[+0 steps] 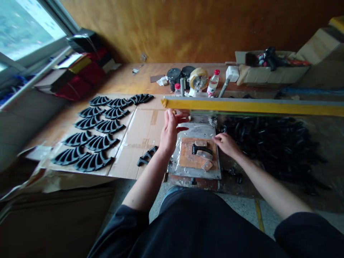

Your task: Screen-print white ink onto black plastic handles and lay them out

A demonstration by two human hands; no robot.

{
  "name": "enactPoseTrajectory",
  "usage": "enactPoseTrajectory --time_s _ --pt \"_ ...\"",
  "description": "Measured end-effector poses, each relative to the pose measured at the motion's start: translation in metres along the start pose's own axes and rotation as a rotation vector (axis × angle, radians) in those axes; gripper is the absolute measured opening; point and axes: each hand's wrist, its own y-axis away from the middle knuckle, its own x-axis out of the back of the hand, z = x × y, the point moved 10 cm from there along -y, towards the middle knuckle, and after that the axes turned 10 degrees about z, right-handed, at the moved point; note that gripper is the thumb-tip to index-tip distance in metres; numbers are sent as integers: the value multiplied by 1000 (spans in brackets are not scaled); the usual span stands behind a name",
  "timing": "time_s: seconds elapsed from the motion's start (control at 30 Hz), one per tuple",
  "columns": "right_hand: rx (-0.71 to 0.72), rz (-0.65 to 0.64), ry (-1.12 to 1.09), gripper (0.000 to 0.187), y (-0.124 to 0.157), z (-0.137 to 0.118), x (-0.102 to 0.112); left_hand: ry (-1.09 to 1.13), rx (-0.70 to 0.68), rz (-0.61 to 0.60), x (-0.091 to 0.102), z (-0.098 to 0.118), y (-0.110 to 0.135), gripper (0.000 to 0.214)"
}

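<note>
My left hand (170, 130) is raised just under the left end of a long yellow bar (242, 106), its fingers apart; whether it touches the bar is unclear. My right hand (227, 144) is closed at the right edge of a grey metal plate (188, 132), thumb and fingers together; anything in them is hidden. Between my hands, a black curved handle-like part (202, 148) lies on a brown board (185, 157) on the plate, with small clear blocks around it. Left of my left forearm, a few similar black parts (147, 156) lie on the cardboard (129, 157).
Fanned rows of black parts (99, 138) cover the cardboard's left side. A dark heap of black parts (271, 143) lies at right. Behind stand black tubs (174, 78), a tape roll (199, 79), a red-capped bottle (213, 84) and a filled carton (271, 76).
</note>
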Motion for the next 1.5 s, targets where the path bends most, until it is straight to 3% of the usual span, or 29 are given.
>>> enactPoseTrajectory --time_s 0.07,0.1,0.2,0.23,0.3,0.37,0.43,0.57,0.67,0.73,0.87,1.03,1.1,1.17,1.23,1.33,1.4,1.5 --pt "117 -100 135 27 23 -33 -36 -32 89 45 3 -25 11 57" --pt "139 -140 198 23 32 -46 -49 -65 199 25 3 -49 24 59" --pt "80 -152 264 16 50 -71 -56 -169 713 -180 -3 -141 96 63" --pt "81 -129 238 17 55 -82 -53 -149 820 -194 -1 -162 119 63" --pt "184 -106 108 17 64 -112 -48 -39 872 -126 6 -183 141 58" --pt "315 -136 -67 18 70 -131 -45 39 830 4 26 -188 142 51" --pt "300 -121 -169 18 62 -112 -36 2 767 153 67 -186 131 46" --pt "-63 41 42 31 23 23 -12 -297 635 517 199 -178 111 46" --pt "-116 -48 224 40 14 94 -22 -601 688 587 276 -189 110 55" --pt "-73 -98 277 41 15 111 -34 -727 742 546 300 -199 108 59" --pt "-21 -115 340 27 19 113 -43 -838 787 420 309 -207 91 62" --pt "125 14 334 28 26 78 -14 -979 810 284 319 -195 79 55" --pt "152 54 289 25 32 53 -3 -1005 758 243 312 -188 70 52" --pt "138 -10 176 20 39 23 -8 -987 662 208 288 -176 54 50" --pt "95 -141 -5 22 44 -9 -24 -892 508 170 244 -155 31 50" --pt "28 -346 -171 30 48 -49 -52 -613 192 93 153 -97 -3 50" --pt "23 -411 -108 28 45 -64 -65 -451 46 45 98 -54 -16 49" --pt "105 -349 116 23 37 -76 -72 -261 -104 24 41 1 -23 49"
